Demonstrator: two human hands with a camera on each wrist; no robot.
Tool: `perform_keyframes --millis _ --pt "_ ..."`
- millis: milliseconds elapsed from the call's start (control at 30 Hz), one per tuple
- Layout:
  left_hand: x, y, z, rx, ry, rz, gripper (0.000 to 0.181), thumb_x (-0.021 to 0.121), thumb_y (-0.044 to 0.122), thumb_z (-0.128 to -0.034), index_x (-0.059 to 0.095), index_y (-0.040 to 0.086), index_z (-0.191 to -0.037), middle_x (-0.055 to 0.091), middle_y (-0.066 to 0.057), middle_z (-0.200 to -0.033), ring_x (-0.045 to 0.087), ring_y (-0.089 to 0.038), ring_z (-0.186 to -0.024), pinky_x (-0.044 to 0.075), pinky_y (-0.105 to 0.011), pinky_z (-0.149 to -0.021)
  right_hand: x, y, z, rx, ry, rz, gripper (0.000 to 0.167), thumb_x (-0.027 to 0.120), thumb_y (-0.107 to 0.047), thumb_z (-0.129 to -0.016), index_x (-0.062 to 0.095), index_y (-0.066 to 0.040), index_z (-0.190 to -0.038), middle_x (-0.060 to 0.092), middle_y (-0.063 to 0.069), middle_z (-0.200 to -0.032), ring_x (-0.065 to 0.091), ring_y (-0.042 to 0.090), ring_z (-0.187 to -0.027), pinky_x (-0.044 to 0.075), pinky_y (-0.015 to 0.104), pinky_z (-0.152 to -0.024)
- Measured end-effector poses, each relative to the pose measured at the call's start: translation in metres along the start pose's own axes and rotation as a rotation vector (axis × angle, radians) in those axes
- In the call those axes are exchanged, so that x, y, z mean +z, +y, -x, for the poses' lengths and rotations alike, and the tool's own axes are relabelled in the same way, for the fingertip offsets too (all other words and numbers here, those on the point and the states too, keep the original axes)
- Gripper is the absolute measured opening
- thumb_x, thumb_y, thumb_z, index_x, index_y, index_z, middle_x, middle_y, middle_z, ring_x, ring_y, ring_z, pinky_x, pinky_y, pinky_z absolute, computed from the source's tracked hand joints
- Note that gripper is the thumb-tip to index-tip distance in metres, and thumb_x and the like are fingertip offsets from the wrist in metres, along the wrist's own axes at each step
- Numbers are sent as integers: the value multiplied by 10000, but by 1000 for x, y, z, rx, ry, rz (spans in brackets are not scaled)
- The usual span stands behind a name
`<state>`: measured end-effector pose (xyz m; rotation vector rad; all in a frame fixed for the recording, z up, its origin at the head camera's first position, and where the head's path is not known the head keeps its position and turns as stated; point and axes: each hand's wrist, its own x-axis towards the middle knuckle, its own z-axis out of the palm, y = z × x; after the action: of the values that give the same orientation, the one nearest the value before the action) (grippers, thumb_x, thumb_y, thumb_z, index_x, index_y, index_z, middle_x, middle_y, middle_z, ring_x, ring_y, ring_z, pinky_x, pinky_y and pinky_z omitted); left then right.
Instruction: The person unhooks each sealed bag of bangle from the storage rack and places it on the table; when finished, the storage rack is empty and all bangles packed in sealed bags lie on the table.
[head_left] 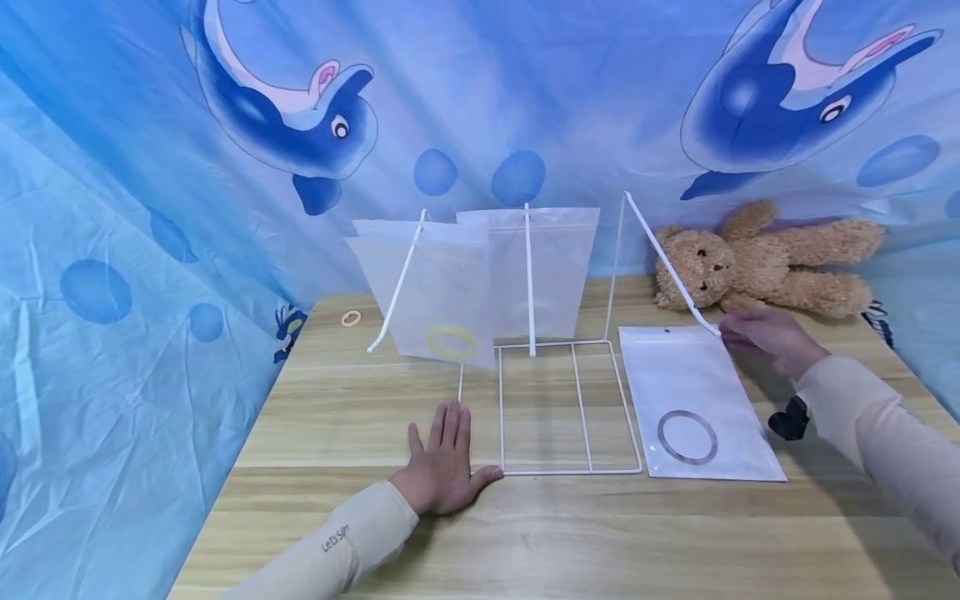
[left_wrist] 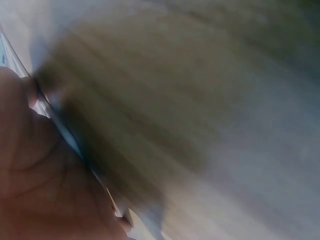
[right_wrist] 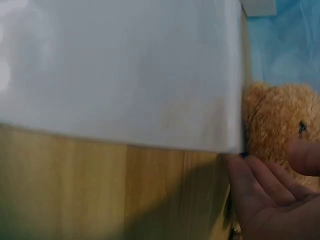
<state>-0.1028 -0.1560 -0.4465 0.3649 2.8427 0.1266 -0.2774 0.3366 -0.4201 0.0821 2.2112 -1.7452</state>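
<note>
My left hand [head_left: 441, 467] lies palm down on the table, fingers straight and spread, its thumb at the front of a white wire rack's base [head_left: 570, 472]. The left wrist view is mostly blur, with part of that palm [left_wrist: 47, 185]. My right hand [head_left: 772, 337] is at the top right corner of a white zip bag [head_left: 660, 375] with a grey ring in it, beside the tip of the rack's right arm [head_left: 663, 254]. In the right wrist view its fingers [right_wrist: 270, 185] extend by the bag's corner, thumb apart. Whether the bag lies flat is unclear.
White zip bags hang on the rack's left arm [head_left: 397, 279] and middle arm [head_left: 529, 283]; the front bag [head_left: 435, 292] shows a yellow ring. A teddy bear [head_left: 757, 258] lies at the back right. A small beige ring [head_left: 351, 318] is at the back left of the table [head_left: 337, 433].
</note>
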Motion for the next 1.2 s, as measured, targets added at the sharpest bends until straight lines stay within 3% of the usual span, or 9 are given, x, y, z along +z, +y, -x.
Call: perform_keyframes --millis 133,233,333,467,667,767,933,1067,1200 --pt "4 -3 -1 3 4 -22 1035 307 745 -964 133 -75 -1570 32 -261 -1642 8 -409 -1508 38 -755 -1068 5 0 4 -48 52 153 630 481 -225 -1073 242 180 -1493 616 -185 -988 610 -69 -844 533 228 -819" --pt "3 -3 -2 6 6 -23 1031 325 737 -966 135 -77 -1569 38 -266 -1640 10 -413 -1507 40 -756 -1068 11 -1 4 -57 60 196 645 478 -265 -1075 254 171 -1496 587 99 -1256 592 -86 -858 527 238 -846" --pt "2 -2 -1 15 17 -5 1025 358 721 -968 149 -87 -1562 56 -277 -1634 20 -425 -1504 36 -766 -1059 15 -2 4 -47 51 215 653 461 -305 -1078 268 152 -1503 344 321 -1488 563 -105 -868 515 251 -893" --pt "2 -1 -1 15 13 -15 1016 364 714 -971 159 -88 -1561 67 -279 -1632 35 -426 -1503 48 -764 -1061 22 -7 8 -67 49 238 688 479 -374 -1066 293 111 -1517 319 312 -1522 548 -93 -894 506 254 -903" --pt "-1 2 0 3 -2 -44 1006 355 711 -974 162 -81 -1564 75 -273 -1634 52 -420 -1504 81 -755 -1067 45 -24 16 -220 140 291 626 530 -386 -1048 421 47 -1486 497 231 -1402 524 -77 -955 488 184 -820" --pt "0 2 0 4 7 -48 1000 366 703 -977 176 -86 -1560 85 -277 -1631 60 -427 -1502 89 -761 -1061 58 -40 23 -276 153 299 625 545 -394 -1041 426 14 -1499 512 248 -1413 563 34 -1077 465 153 -836" --pt "-2 2 2 2 16 -47 1004 364 709 -972 182 -84 -1560 92 -272 -1632 69 -417 -1504 97 -759 -1062 77 -65 33 -314 142 313 715 592 -477 -997 429 2 -1502 503 253 -1436 497 375 -1290 459 395 -975" --pt "-3 2 3 3 17 -40 1013 355 719 -968 179 -84 -1560 89 -271 -1633 70 -414 -1504 92 -761 -1061 89 -79 39 -350 134 322 665 601 -468 -997 493 -3 -1460 523 221 -1434 490 379 -1306 400 528 -1027" --pt "-3 2 3 3 12 -39 1016 358 721 -966 182 -84 -1559 90 -273 -1632 68 -421 -1503 90 -764 -1059 99 -90 40 -430 138 355 600 599 -446 -1006 535 -36 -1440 566 183 -1399 539 335 -1248 417 462 -983"
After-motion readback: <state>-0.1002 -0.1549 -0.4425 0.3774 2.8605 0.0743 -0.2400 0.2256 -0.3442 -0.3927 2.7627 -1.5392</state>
